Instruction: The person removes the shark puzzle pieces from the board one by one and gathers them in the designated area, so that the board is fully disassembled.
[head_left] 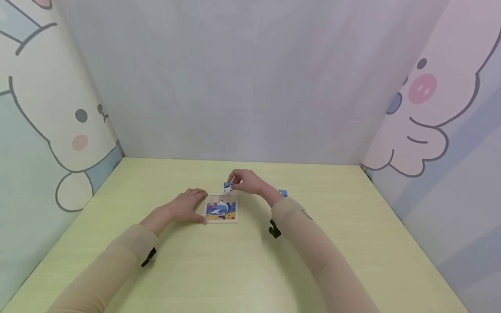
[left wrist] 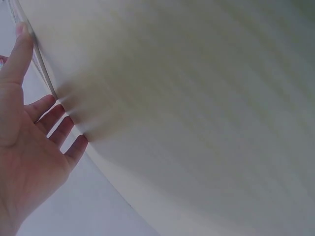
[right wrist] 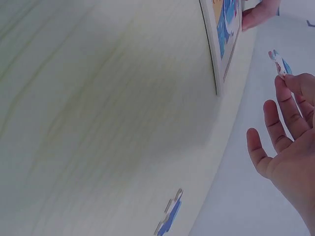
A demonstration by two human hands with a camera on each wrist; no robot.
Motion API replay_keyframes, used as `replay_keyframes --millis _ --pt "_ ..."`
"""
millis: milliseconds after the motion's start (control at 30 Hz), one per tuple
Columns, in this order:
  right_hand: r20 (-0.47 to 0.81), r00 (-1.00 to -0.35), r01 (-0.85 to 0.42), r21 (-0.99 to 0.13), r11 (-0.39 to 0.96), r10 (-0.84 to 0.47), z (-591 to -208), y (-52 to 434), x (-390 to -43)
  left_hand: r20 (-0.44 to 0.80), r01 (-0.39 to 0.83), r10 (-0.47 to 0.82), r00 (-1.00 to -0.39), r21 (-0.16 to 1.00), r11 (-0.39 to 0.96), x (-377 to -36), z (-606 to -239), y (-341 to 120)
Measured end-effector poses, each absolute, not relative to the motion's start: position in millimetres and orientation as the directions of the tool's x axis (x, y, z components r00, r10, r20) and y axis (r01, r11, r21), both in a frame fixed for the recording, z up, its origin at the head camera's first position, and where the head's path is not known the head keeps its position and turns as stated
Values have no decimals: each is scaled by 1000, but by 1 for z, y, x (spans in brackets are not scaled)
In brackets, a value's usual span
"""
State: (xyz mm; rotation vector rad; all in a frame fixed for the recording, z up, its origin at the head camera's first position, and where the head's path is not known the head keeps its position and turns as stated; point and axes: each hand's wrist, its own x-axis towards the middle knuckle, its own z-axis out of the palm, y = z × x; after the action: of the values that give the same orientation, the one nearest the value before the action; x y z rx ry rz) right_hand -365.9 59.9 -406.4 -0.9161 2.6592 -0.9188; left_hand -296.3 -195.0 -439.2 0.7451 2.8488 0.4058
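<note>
Jigsaw tray (head_left: 221, 222) sits flat mid-table, slightly left of centre. Near part shows a whale-or-dolphin sea picture; far strip is bare wood.

Left hand (head_left: 188, 205) is spread along the tray's left edge, fingers at the far corner, thumb at the near one. Braces it, doesn't clasp it. Right hand (head_left: 247, 181) has a jigsaw piece (head_left: 228, 187) pinched between thumb and index, other fingers loose, just by the tray's far edge. Second piece (head_left: 283, 192) lies to the right, partly behind the right sleeve (head_left: 313, 243).

Risks, my read: tip pinch on a small part, so a twist could drop it. Wrong rotation would jam the knobs or lift neighbours. Left-side bracing only, so a leftward pull could skid the tray. Sleeve could sweep the second piece.

Text: dark lettering on the right cuff, too small to read. No legible brand.
</note>
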Motion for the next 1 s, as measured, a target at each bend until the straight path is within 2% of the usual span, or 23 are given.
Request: replay_keyframes --millis 367,1000 --pt "17 -853 -417 -621 664 -521 -409 93 -377 -74 472 519 -852 321 821 -294 -439 -195" --pt "-64 -902 -303 -608 734 -426 -435 124 -380 -86 479 528 -845 318 818 -295 -441 -197"
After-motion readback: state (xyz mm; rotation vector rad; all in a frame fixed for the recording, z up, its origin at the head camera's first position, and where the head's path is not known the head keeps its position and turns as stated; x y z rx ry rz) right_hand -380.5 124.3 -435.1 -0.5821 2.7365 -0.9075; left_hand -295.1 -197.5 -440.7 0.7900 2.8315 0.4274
